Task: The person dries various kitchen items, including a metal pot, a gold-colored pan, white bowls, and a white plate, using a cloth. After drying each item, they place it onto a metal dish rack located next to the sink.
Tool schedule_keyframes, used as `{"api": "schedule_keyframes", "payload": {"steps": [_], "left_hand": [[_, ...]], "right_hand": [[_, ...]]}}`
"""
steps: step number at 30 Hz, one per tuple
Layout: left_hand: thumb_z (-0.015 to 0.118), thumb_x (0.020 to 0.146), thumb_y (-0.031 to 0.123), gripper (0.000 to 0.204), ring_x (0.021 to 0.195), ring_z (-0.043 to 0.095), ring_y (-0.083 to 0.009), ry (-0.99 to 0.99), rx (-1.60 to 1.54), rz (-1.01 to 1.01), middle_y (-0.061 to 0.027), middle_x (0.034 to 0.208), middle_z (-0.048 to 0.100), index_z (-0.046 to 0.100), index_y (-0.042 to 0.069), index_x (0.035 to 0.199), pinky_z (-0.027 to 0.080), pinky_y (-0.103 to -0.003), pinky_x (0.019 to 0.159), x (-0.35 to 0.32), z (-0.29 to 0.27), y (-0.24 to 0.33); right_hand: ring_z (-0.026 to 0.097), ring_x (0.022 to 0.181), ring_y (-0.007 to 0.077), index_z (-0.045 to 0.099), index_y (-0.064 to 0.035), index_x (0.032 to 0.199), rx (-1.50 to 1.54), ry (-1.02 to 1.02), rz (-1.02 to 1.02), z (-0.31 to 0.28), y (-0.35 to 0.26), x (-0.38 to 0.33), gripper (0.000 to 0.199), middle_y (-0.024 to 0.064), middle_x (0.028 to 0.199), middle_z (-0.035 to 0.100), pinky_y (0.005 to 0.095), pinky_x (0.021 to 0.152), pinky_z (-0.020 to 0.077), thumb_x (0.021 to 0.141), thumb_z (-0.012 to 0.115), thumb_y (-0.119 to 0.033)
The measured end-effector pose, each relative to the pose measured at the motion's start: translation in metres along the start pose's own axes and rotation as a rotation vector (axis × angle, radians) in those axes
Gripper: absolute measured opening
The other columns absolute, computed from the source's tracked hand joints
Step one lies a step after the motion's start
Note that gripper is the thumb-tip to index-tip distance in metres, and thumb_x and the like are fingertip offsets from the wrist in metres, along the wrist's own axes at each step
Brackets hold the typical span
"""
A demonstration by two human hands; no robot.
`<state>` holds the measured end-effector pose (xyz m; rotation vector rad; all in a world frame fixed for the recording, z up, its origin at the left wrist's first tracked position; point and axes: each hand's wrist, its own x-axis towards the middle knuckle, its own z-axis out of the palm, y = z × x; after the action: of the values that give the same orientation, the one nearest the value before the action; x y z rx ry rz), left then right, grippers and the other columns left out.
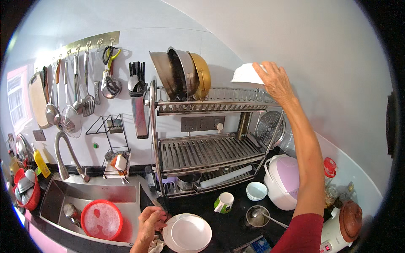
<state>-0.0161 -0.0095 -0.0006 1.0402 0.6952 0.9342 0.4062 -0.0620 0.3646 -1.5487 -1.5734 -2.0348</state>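
Observation:
My right hand is raised high and grips a white bowl by its rim, tilted above the right end of the top shelf of a steel dish rack. Three metal bowls stand on edge at the left of that shelf. My left hand rests low at the counter's front edge, touching the rim of a stack of white plates, with a crumpled cloth beneath it.
A steel sink on the left holds a red round lid and a metal cup. Utensils hang on the wall. On the dark counter stand a mug, small bowls, a rice cooker and jars.

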Motion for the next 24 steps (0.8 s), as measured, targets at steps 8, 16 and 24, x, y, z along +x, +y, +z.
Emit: {"api": "schedule_keyframes", "payload": {"steps": [8,16,24], "left_hand": [[0.057,0.088,0.018,0.019,0.074,0.063,-0.0208,0.147,-0.014,0.027,-0.0114,0.087,0.062,0.056,0.003,0.099,0.056,-0.036,0.056,0.003,-0.021,-0.007],[0.059,0.087,0.029,0.029,0.075,0.063,-0.0218,0.194,0.061,-0.008,-0.0099,0.088,0.059,0.053,0.004,0.101,0.057,-0.037,0.056,0.011,-0.021,-0.010],[0.058,0.088,0.027,0.026,0.074,0.064,-0.0195,0.229,0.085,-0.002,-0.0087,0.089,0.060,0.053,0.005,0.100,0.057,-0.035,0.055,0.010,-0.015,-0.009]], "right_hand": [[0.055,0.084,0.0165,0.054,-0.0208,0.113,-0.053,-0.186,-0.037,0.058,0.020,-0.030,0.038,-0.0002,0.085,0.054,0.0341,0.063,0.0441,0.083,0.053,0.001],[0.055,0.084,0.0169,0.054,-0.0223,0.112,-0.115,-0.217,-0.042,0.084,0.032,-0.058,0.038,-0.0008,0.087,0.055,0.0328,0.061,0.0448,0.082,0.055,0.000],[0.054,0.087,0.0177,0.053,-0.0254,0.118,-0.129,-0.225,-0.001,0.115,0.036,-0.081,0.047,-0.0010,0.095,0.055,0.0325,0.064,0.0505,0.080,0.057,0.001]]}}
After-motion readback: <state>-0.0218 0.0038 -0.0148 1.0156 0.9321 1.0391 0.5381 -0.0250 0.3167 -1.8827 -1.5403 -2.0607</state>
